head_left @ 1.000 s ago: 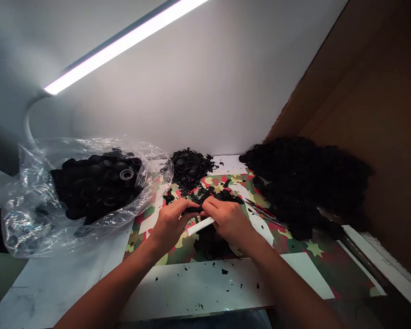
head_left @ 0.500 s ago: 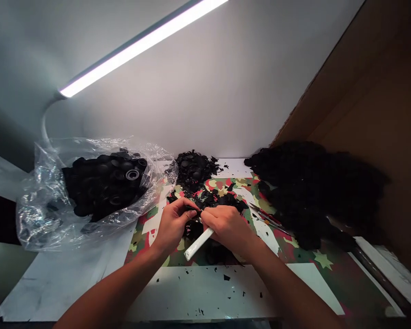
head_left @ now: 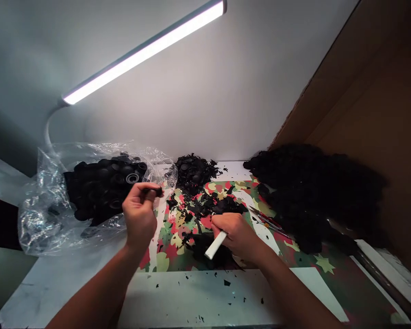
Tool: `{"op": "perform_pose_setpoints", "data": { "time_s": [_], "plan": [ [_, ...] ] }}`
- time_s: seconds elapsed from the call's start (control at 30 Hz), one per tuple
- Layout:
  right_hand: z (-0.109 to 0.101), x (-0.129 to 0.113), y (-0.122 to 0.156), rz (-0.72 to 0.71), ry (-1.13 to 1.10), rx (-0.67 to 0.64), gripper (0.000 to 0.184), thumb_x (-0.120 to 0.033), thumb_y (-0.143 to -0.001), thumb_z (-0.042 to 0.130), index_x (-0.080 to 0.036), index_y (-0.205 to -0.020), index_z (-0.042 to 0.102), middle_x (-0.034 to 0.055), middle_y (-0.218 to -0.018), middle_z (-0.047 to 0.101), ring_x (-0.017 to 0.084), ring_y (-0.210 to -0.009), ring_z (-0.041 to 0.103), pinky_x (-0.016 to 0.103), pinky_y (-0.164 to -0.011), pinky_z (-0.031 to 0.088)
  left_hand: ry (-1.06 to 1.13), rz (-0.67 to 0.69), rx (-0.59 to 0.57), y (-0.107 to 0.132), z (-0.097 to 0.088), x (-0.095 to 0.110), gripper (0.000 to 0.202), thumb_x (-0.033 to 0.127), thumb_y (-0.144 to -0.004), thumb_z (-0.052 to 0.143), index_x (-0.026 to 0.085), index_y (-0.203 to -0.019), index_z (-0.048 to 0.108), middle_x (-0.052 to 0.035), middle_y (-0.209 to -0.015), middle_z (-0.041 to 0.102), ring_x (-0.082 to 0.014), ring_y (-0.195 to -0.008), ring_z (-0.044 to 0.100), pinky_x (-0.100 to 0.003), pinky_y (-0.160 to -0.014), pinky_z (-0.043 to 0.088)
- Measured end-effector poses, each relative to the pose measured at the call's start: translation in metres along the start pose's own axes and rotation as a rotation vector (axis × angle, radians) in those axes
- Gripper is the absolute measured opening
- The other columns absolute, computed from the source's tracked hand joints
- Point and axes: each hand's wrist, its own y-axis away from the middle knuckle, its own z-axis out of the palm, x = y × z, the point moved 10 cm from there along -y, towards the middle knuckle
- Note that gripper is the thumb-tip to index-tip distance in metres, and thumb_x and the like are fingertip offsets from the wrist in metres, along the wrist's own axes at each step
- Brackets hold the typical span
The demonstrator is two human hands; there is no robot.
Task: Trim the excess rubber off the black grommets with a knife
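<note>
My left hand is raised over the table's left-middle, fingers pinched on a small black part right at the mouth of a clear plastic bag filled with black round parts. My right hand rests low on the camouflage mat, closed round a white-handled tool that points down and left. Black trimmings lie scattered on the mat between the two hands.
A big heap of black parts fills the right side against a brown cardboard wall. A smaller black pile sits at the back. Red-handled scissors lie right of my right hand. A lit lamp bar hangs overhead.
My hands have come apart. The left hand lifted the black part up and left to the bag; the right hand with the white tool dropped slightly right and down.
</note>
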Motion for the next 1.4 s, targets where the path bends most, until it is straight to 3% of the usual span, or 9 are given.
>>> {"op": "perform_pose_setpoints", "data": {
  "time_s": [0.17, 0.23, 0.33, 0.47, 0.57, 0.73, 0.97, 1.2, 1.4],
  "plan": [
    [0.002, 0.045, 0.001, 0.197, 0.084, -0.075, 0.02, -0.024, -0.093, 0.059, -0.021, -0.073, 0.058, -0.0014, -0.079, 0.061, 0.012, -0.061, 0.048, 0.025, -0.057, 0.027, 0.07, -0.189, -0.257, 0.014, 0.025, -0.025, 0.018, 0.03, -0.081, 0.076, 0.018, -0.093, 0.073, -0.0035, -0.085, 0.07, -0.0158, -0.078, 0.063, -0.025, -0.074, 0.05],
    [-0.011, 0.048, -0.001, 0.247, 0.008, 0.035, 0.014, -0.024, -0.094, 0.058, -0.022, -0.081, 0.064, 0.0016, -0.092, 0.064, 0.014, -0.07, 0.055, 0.026, -0.062, 0.035, 0.115, -0.212, -0.288, 0.022, 0.03, -0.03, 0.021, 0.032, -0.082, 0.076, 0.018, -0.097, 0.072, -0.0039, -0.088, 0.07, -0.0162, -0.081, 0.063, -0.026, -0.076, 0.049],
    [-0.031, 0.041, 0.0, 0.344, -0.242, 0.274, 0.02, -0.031, -0.097, 0.056, -0.021, -0.085, 0.067, 0.0029, -0.085, 0.066, 0.018, -0.077, 0.06, 0.029, -0.072, 0.043, 0.118, -0.231, -0.33, 0.028, 0.036, -0.033, 0.02, 0.029, -0.082, 0.076, 0.019, -0.099, 0.073, -0.0039, -0.093, 0.07, -0.0165, -0.084, 0.063, -0.026, -0.077, 0.049],
    [-0.011, 0.02, -0.003, 0.434, -0.694, 0.281, 0.031, -0.046, -0.096, 0.057, -0.02, -0.085, 0.069, -0.0001, -0.068, 0.061, 0.016, -0.066, 0.058, 0.029, -0.065, 0.046, 0.043, -0.232, -0.33, 0.03, 0.04, -0.032, 0.015, 0.024, -0.08, 0.076, 0.02, -0.095, 0.074, -0.0036, -0.094, 0.071, -0.0173, -0.086, 0.064, -0.025, -0.079, 0.049],
    [0.003, 0.013, -0.003, 0.506, -0.852, 0.256, 0.028, -0.046, -0.089, 0.065, -0.02, -0.084, 0.068, -0.0009, -0.066, 0.06, 0.015, -0.063, 0.055, 0.028, -0.061, 0.045, 0.021, -0.221, -0.318, 0.031, 0.042, -0.03, 0.016, 0.023, -0.077, 0.077, 0.02, -0.093, 0.075, -0.0045, -0.095, 0.072, -0.0187, -0.087, 0.065, -0.026, -0.076, 0.051],
    [0.007, 0.02, 0.002, 0.572, -0.903, 0.301, 0.027, -0.042, -0.087, 0.065, -0.019, -0.073, 0.063, -0.0015, -0.067, 0.059, 0.013, -0.062, 0.054, 0.026, -0.061, 0.044, 0.031, -0.233, -0.332, 0.031, 0.044, -0.031, 0.022, 0.02, -0.074, 0.079, 0.02, -0.096, 0.076, -0.0052, -0.096, 0.074, -0.0189, -0.086, 0.067, -0.026, -0.076, 0.053],
    [0.009, 0.017, 0.001, 0.566, -0.915, 0.306, 0.025, -0.042, -0.085, 0.068, -0.018, -0.079, 0.068, 0.0012, -0.07, 0.066, 0.015, -0.067, 0.058, 0.029, -0.066, 0.047, 0.006, -0.231, -0.339, 0.031, 0.043, -0.031, 0.025, 0.015, -0.07, 0.081, 0.021, -0.095, 0.079, -0.0044, -0.095, 0.075, -0.0196, -0.088, 0.069, -0.027, -0.077, 0.055],
    [0.01, 0.022, 0.007, 0.585, -1.032, 0.342, 0.025, -0.041, -0.087, 0.069, -0.019, -0.075, 0.069, -0.0003, -0.065, 0.066, 0.011, -0.056, 0.046, 0.025, -0.053, 0.035, 0.22, -0.407, -0.31, 0.032, 0.043, -0.055, 0.033, 0.02, -0.063, 0.088, 0.02, -0.095, 0.081, -0.0069, -0.099, 0.079, -0.0191, -0.088, 0.071, -0.025, -0.078, 0.055],
    [0.013, 0.025, 0.009, 0.579, -1.065, 0.342, 0.025, -0.042, -0.087, 0.071, -0.019, -0.077, 0.071, 0.0005, -0.066, 0.067, 0.01, -0.055, 0.042, 0.026, -0.051, 0.03, 0.221, -0.398, -0.32, 0.033, 0.045, -0.05, 0.032, 0.02, -0.065, 0.088, 0.019, -0.096, 0.081, -0.0085, -0.103, 0.079, -0.0197, -0.087, 0.071, -0.027, -0.076, 0.055]
  ]
}}
